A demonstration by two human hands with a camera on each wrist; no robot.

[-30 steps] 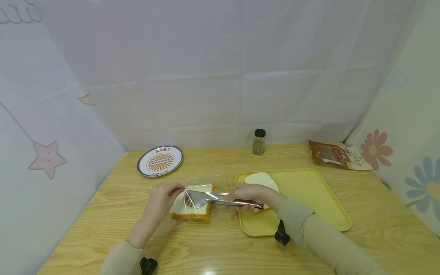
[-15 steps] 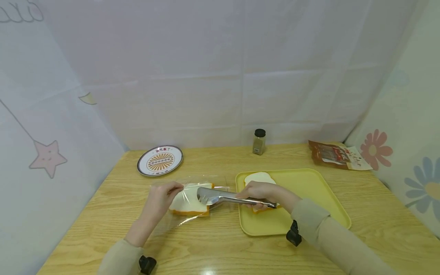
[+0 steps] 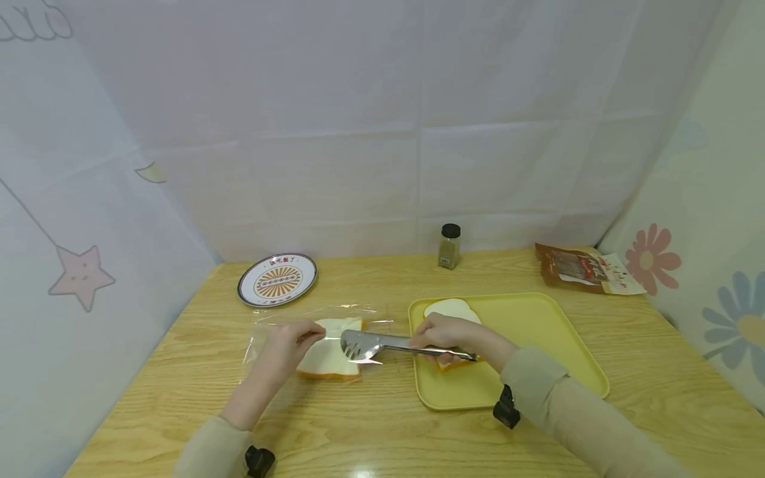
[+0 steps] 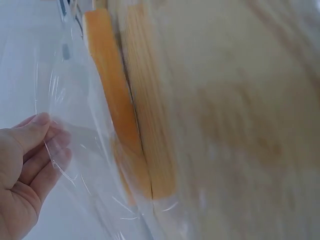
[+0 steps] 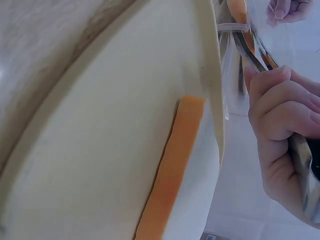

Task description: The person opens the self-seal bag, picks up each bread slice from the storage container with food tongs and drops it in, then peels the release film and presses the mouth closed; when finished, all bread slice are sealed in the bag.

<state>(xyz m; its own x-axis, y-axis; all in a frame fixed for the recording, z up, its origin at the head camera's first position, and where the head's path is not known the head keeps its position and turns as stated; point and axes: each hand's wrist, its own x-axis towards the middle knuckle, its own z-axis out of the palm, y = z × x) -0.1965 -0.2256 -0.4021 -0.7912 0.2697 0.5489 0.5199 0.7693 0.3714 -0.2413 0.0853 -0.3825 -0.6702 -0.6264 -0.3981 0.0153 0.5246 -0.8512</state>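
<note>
The left hand (image 3: 291, 340) is pinching clear film (image 4: 80, 135) between thumb and fingers, while the right hand (image 3: 443, 334) is gripping the tongs (image 3: 364, 342) by the handle. Their slotted head is hanging over the right part of the bread (image 3: 323, 362), which is lying on the table (image 3: 335, 431) with film covering it (how fully it is sitting inside, I am not able to tell). Whether the tongs are clamping the bread is also staying unclear.

Compared with 1 s ago, the tongs' head is sitting farther right and reaching less far across the bread; the left hand is keeping its pinch, now slightly farther right and nearer the person. To my eye, the tongs are drawing back while the film is being held, and the work with the bread is looking unfinished.

Under the right hand, a 2nd slice (image 3: 452, 308) is lying partly hidden on the tray (image 3: 538, 345). Farther out, a plate (image 3: 277, 279) is resting back left, a jar (image 3: 449, 247) is standing behind the tray, and a packet (image 3: 588, 269) is lying back right.
</note>
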